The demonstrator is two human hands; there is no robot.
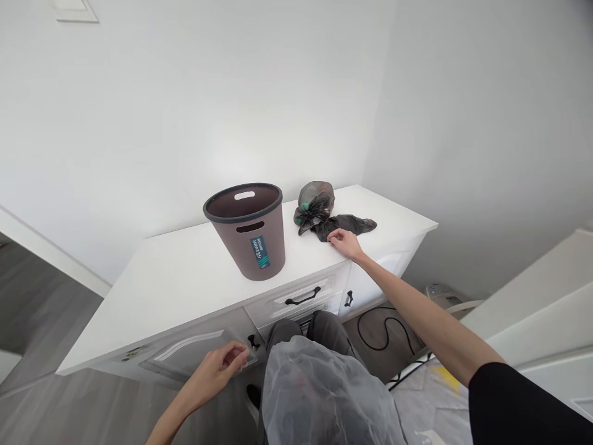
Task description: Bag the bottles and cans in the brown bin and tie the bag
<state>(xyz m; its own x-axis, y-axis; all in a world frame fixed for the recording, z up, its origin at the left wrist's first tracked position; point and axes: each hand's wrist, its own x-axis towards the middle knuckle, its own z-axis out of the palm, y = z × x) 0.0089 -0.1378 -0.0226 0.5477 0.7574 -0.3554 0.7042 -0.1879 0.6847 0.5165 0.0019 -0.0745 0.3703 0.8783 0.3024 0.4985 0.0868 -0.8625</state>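
Note:
My right hand (pixel 346 243) reaches over the cabinet top, its fingertips pinched on the near edge of a flattened black plastic bag (pixel 347 224). Just behind that bag sits a tied, filled dark plastic garbage bag (pixel 317 199), with something green showing through near its knot. To the left stands an upright brownish-purple trash can (pixel 273 247) with a dark rim, handle slots and a teal label. Lower down, in front of the cabinet doors, my left hand (pixel 222 364) hangs in the air with curled fingers; nothing shows in it.
The white cabinet (pixel 152 290) stands against the wall and has black handles. A translucent, filled plastic bag (pixel 319 395) is at my lap. On the floor at right lies a black cable (pixel 386 321), near a pale quilted cloth (pixel 417 395).

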